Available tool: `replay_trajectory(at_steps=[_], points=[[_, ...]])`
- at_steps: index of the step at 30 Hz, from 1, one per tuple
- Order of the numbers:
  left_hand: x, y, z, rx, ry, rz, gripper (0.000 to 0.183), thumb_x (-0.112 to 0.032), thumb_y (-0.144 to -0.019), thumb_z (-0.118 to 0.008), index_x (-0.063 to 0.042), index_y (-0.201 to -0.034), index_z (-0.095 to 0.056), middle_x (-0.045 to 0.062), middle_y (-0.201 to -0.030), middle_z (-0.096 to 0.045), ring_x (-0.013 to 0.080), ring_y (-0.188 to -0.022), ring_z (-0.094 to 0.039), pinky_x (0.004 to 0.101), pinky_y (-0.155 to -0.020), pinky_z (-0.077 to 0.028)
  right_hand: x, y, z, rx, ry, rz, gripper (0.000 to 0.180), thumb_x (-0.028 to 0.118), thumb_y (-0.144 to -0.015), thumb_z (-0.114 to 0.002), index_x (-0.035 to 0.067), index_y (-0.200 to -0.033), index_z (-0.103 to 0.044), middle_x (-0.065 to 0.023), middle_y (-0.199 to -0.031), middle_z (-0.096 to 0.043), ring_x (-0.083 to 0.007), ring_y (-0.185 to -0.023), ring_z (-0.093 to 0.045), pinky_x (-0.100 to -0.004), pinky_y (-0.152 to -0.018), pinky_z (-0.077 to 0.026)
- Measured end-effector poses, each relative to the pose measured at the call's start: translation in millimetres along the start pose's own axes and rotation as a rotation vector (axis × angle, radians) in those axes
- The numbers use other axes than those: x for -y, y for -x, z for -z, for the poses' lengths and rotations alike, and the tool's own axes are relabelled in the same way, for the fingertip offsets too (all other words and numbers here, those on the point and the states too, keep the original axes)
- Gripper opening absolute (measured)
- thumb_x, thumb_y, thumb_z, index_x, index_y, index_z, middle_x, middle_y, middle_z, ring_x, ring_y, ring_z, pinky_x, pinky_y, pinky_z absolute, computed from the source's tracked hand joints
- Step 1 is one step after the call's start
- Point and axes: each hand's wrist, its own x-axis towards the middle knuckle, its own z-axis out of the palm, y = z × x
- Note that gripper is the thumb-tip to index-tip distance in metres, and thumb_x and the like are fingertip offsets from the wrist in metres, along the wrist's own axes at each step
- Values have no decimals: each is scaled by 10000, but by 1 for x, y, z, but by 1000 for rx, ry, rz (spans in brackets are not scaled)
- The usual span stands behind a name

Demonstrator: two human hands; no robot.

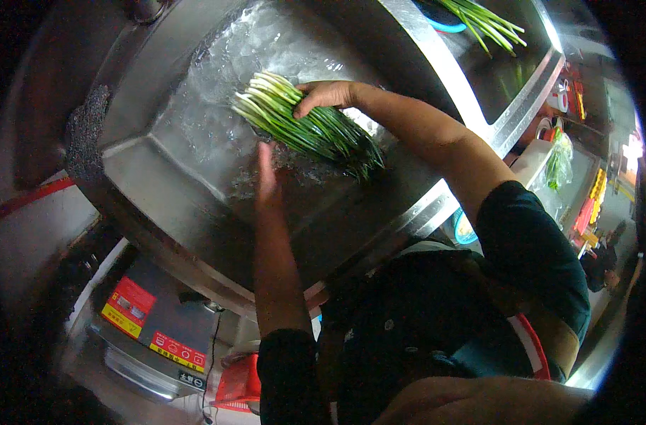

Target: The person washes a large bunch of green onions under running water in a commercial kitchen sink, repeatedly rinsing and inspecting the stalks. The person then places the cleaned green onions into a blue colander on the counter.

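Note:
A bunch of green onions [312, 125] lies in churning water [206, 111] inside a deep stainless-steel sink [158, 196]. My right hand [325, 98] grips the bunch from above, with the thumb across the stalks just behind their white ends. Below the white ends, my left hand [267, 159] is partly under the water beside the bunch; its fingers are blurred and partly hidden, so whether they touch the stalks cannot be told. The green tips point to the right, towards the sink's near right side.
More green onions [493, 26] lie in a second sink basin at the upper right, past a metal divider [440, 48]. A metal appliance with warning stickers [163, 324] and a red plastic basket [240, 382] stand at lower left. A plastic bag of greens [558, 159] is at right.

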Motion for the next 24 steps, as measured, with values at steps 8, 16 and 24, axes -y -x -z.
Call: replay_trajectory(at_steps=[8,16,24], points=[[-43,-49,-10,120,178,-268,448,-354,-944,-408,-46,-1265,-458,83,-1185,-548,209,-1076,-529,343,-886,-434,24,-34,-3,-210,512,-32,794,502,-697,-731,-2,-1253,-473,-189,-1217,-525,-274,-1115,-512,-378,-949,-412],[-28,-32,-23,194,477,-299,457,-312,-955,-400,-32,-1316,-397,102,-1297,-480,231,-1170,-467,386,-1001,-352,-17,-29,-3,-386,-416,72,397,250,-872,-596,9,-1184,-547,-104,-1046,-647,-172,-865,-645,-314,-796,-522],[-26,-41,-25,-59,401,-122,553,-163,-840,-635,-42,-1322,-392,82,-1227,-518,229,-1098,-516,364,-916,-431,-21,0,-21,-441,290,81,1151,480,-591,-816,-88,-1368,-186,-253,-1308,-428,-317,-1235,-409,-358,-1045,-317]])
